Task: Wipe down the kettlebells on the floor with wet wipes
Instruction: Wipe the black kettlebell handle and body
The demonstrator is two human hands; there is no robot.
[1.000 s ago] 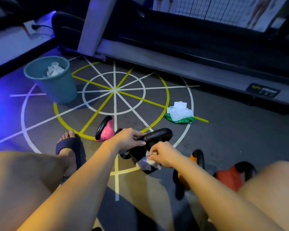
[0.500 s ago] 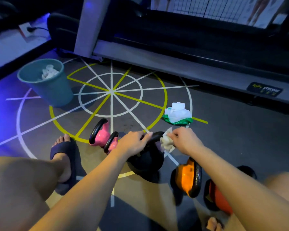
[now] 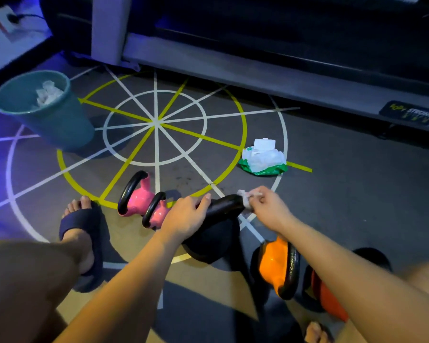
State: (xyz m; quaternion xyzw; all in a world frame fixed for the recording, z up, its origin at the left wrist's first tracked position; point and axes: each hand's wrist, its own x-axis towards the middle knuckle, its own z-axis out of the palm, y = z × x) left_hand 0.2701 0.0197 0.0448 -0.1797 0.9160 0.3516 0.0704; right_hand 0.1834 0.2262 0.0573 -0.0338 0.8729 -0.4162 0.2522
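Observation:
A black kettlebell point(image 3: 214, 237) stands on the floor in front of me. My left hand point(image 3: 186, 215) grips the left part of its handle. My right hand point(image 3: 266, 206) pinches a crumpled white wet wipe point(image 3: 245, 198) against the right end of that handle. Two pink kettlebells point(image 3: 140, 199) lie just left of the black one. An orange kettlebell point(image 3: 275, 266) and a red-orange kettlebell point(image 3: 328, 302) sit to the right, partly under my right forearm. An open green pack of wet wipes point(image 3: 263, 158) lies on the floor beyond my right hand.
A teal waste bin point(image 3: 57, 122) holding used wipes stands at the left. A treadmill frame point(image 3: 258, 70) runs across the back. My left foot in a dark slide point(image 3: 84, 233) is beside the pink kettlebells. Yellow and white lines mark the floor.
My right hand carried the wipe from the black kettlebell's body up to the right end of its handle. The left hand stayed on the handle. The view tilted down slightly.

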